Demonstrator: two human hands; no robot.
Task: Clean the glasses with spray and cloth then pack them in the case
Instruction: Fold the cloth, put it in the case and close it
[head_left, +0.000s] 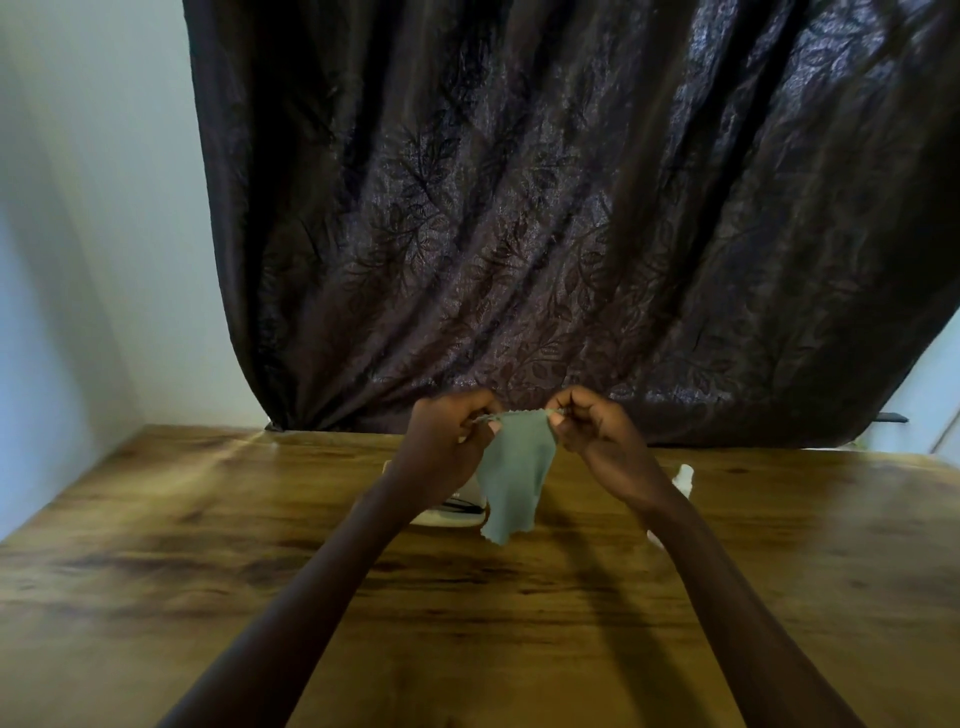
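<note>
The left hand (447, 436) and right hand (592, 431) each pinch a top corner of the grey-green cloth (514, 478), which hangs above the worktop (208, 519). Wiping looks due next, so the cloth must be brought to the glasses (461, 505), apparently in the pale case (441, 518) below.

Your arms are bare along everything that shows of them. Your left forearm (322, 571) and your right forearm (727, 587) are uncovered from the near edge of the view right up to the wrists. Both are slim and taper evenly toward narrow wrists, the near parts broad and soft with blur. Your left hand (447, 431) and your right hand (592, 428) are bare too, with the knuckles standing out as rounded ridges. The thumbnail (494, 426) on your left hand is short and trimmed close to the tip. Finer detail of the skin and the other nails is too dim to tell.
</note>
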